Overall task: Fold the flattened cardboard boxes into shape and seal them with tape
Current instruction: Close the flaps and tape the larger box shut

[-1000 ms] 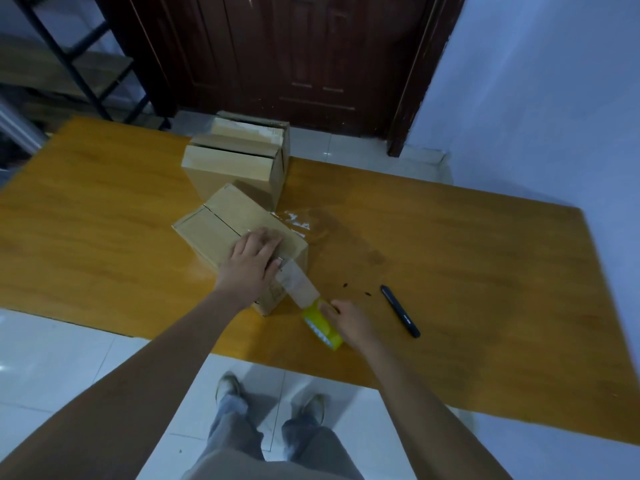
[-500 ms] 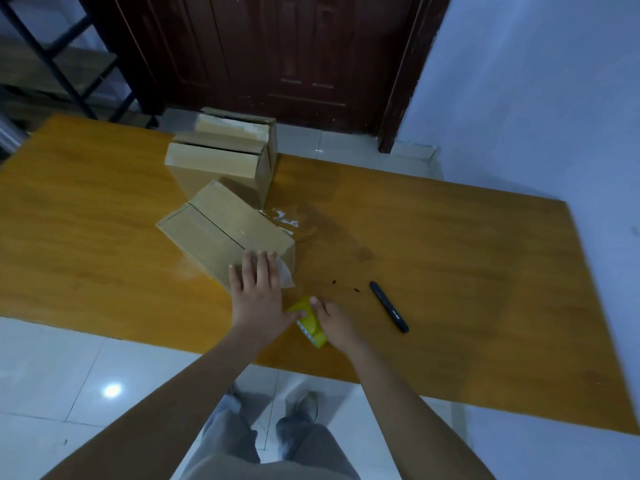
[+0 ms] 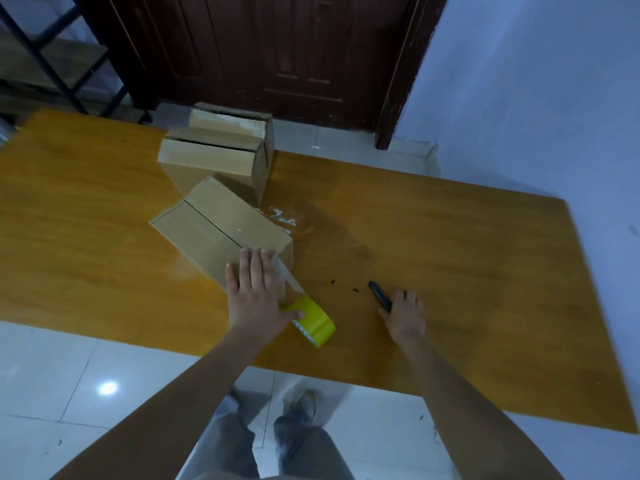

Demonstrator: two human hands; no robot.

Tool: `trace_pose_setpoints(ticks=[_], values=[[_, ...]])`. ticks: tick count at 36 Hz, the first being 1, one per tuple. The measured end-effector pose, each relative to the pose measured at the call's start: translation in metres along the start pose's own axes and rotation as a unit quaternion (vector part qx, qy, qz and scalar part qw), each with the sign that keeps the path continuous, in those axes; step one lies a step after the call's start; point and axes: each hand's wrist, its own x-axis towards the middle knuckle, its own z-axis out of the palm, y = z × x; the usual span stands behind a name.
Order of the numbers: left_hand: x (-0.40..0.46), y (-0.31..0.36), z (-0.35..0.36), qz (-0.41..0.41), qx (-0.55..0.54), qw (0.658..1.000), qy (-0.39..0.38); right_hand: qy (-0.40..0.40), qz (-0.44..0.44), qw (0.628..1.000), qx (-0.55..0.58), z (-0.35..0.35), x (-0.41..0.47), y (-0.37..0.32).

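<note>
Nearly sealed: left hand (image 3: 254, 292) fingers flat on taped box (image 3: 221, 237); right hand (image 3: 403, 311) apparently gripping cutter (image 3: 380, 296); tape (image 3: 313, 320) uncut.

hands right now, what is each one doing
Left hand: open, flat on the box, thumb touching the tape roll.
Right hand: on the black pen; grip cannot be told.
</note>
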Motion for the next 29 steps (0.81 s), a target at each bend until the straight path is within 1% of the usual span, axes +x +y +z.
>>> trace_pose_setpoints(ticks=[3,4,6,7,9,11,14,18,20,29], values=[[0.001,-0.001,0.002,-0.001,-0.015,1.0,0.011,0.01,-0.022,1.0,-0.005,-0.001,0.001,-0.004],[0.0,-0.001,0.001,-0.002,-0.014,1.0,0.004,0.012,-0.026,1.0,0.002,-0.003,0.0,-0.008],[-0.001,-0.001,0.0,-0.001,-0.009,1.0,-0.012,0.007,-0.042,0.998,0.056,-0.009,-0.002,-0.017],[-0.001,-0.001,-0.001,-0.002,-0.003,1.0,-0.023,0.0,-0.061,0.993,0.098,-0.013,-0.005,-0.023],[-0.001,0.0,-0.002,-0.002,0.006,0.999,-0.031,-0.01,-0.13,0.978,0.164,-0.023,-0.011,-0.036],[-0.002,0.001,-0.004,-0.002,0.008,0.999,-0.038,-0.018,-0.207,0.961,0.183,-0.035,-0.019,-0.051],[-0.001,0.001,-0.007,-0.003,0.012,0.999,-0.044,-0.021,-0.291,0.943,0.158,-0.05,-0.028,-0.074],[0.0,0.001,-0.007,-0.009,0.009,0.999,-0.049,-0.012,-0.367,0.927,0.069,-0.06,-0.035,-0.096],[-0.001,0.002,-0.008,-0.008,0.007,0.999,-0.048,-0.007,-0.378,0.924,0.049,-0.064,-0.035,-0.101],[0.0,0.0,-0.008,-0.005,0.008,1.0,-0.029,0.005,-0.378,0.925,0.028,-0.07,-0.036,-0.112]])
